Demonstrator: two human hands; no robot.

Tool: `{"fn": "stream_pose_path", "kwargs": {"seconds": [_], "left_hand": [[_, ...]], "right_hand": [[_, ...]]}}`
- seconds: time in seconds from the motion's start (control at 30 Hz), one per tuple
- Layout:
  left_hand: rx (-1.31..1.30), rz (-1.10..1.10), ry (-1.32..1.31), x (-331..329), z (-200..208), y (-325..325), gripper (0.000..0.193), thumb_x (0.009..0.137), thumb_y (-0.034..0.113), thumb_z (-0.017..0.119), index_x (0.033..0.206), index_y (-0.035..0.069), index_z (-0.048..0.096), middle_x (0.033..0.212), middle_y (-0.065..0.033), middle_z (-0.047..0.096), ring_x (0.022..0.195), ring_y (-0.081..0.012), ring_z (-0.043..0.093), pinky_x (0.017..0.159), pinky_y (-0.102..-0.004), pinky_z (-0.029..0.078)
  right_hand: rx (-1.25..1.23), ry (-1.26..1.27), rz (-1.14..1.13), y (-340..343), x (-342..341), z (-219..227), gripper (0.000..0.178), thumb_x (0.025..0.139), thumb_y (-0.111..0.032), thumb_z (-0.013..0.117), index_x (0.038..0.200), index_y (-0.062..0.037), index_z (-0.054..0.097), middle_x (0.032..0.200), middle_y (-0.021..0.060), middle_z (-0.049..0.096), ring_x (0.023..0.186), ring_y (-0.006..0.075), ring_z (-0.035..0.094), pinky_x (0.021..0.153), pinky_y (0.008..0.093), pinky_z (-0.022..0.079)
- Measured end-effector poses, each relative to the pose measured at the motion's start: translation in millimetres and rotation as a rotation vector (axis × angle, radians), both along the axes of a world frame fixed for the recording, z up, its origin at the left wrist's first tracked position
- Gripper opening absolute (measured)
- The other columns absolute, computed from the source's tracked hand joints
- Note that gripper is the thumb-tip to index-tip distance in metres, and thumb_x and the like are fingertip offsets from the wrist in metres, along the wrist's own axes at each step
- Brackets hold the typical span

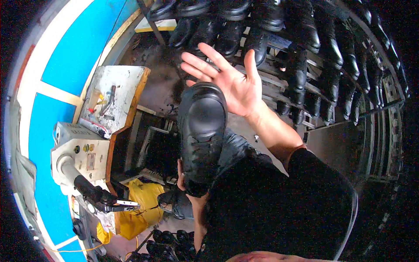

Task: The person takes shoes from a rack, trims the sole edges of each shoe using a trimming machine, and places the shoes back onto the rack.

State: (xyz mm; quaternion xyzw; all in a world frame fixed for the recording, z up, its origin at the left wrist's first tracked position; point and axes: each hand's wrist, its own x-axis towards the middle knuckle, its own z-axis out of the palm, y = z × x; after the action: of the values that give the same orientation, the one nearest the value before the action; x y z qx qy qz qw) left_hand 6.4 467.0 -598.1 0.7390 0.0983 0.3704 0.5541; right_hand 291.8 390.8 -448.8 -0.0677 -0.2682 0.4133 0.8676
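Observation:
A black lace-up shoe (203, 126) stands upright in the middle of the view, its rounded toe upward and its laces facing me. Around its lower end, near the heel, my left hand (180, 175) is closed; only a few fingers show along the shoe's left edge, and the rest is hidden behind it. Just above and behind the toe, my right hand (231, 85) is spread with the palm toward me and the thumb out to the right. Nothing lies in that palm. Whether its lower fingers touch the toe I cannot tell.
Racks hold rows of black shoes (297, 83) at the top and right. On the left stand a white machine (85, 153) with a projecting black arm (94, 192) and a worn worktable (128, 83) with small tools. Below are a yellow sack (144, 196) and several dark shoes (168, 244).

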Motion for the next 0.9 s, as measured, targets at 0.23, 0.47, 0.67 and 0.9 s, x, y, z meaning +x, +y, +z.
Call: {"fn": "stream_pose_path", "kwargs": {"seconds": [0.23,0.47,0.67,0.9], "left_hand": [[0.128,-0.076,-0.057,11.7,12.7,-10.3,0.082,0.074,0.015,0.085,0.137,0.021,0.033,0.156,-0.0302,0.024,0.141,-0.0478,0.034,0.113,-0.0573,0.034],[0.083,-0.19,0.071,22.1,3.9,-25.6,0.083,0.075,0.02,0.084,0.142,0.02,0.035,0.156,-0.0297,0.026,0.14,-0.0467,0.035,0.111,-0.0553,0.036],[-0.734,-0.305,0.232,-22.9,-37.4,-10.0,0.079,0.072,0.023,0.085,0.141,0.013,0.047,0.144,-0.0217,0.049,0.129,-0.0352,0.053,0.109,-0.0443,0.041],[-1.177,-0.156,0.221,-123.0,-122.3,40.4,0.07,0.084,0.022,0.074,0.145,0.005,0.043,0.144,-0.007,0.052,0.128,-0.0231,0.052,0.109,-0.034,0.039]], "right_hand": [[-0.024,0.012,-0.077,-44.3,6.2,2.9,0.105,0.085,-0.086,0.022,0.16,-0.0134,0.016,0.163,0.0217,0.015,0.151,0.0352,0.018,0.121,0.0512,0.017],[-0.146,-0.06,-0.26,-101.3,12.0,0.3,0.108,0.082,-0.089,0.021,0.159,-0.0131,0.017,0.161,0.0225,0.024,0.148,0.0349,0.026,0.12,0.0514,0.021],[-0.309,-0.452,-0.326,-111.6,-14.7,-11.1,0.116,0.078,-0.082,0.054,0.159,-0.0097,0.013,0.16,0.0245,0.024,0.148,0.0375,0.026,0.119,0.052,0.025],[-0.575,-1.035,0.104,-1.1,-105.8,-73.0,0.088,0.067,-0.011,0.091,0.141,-0.0003,0.045,0.14,0.0164,0.055,0.129,0.0263,0.052,0.111,0.0436,0.038]]}}
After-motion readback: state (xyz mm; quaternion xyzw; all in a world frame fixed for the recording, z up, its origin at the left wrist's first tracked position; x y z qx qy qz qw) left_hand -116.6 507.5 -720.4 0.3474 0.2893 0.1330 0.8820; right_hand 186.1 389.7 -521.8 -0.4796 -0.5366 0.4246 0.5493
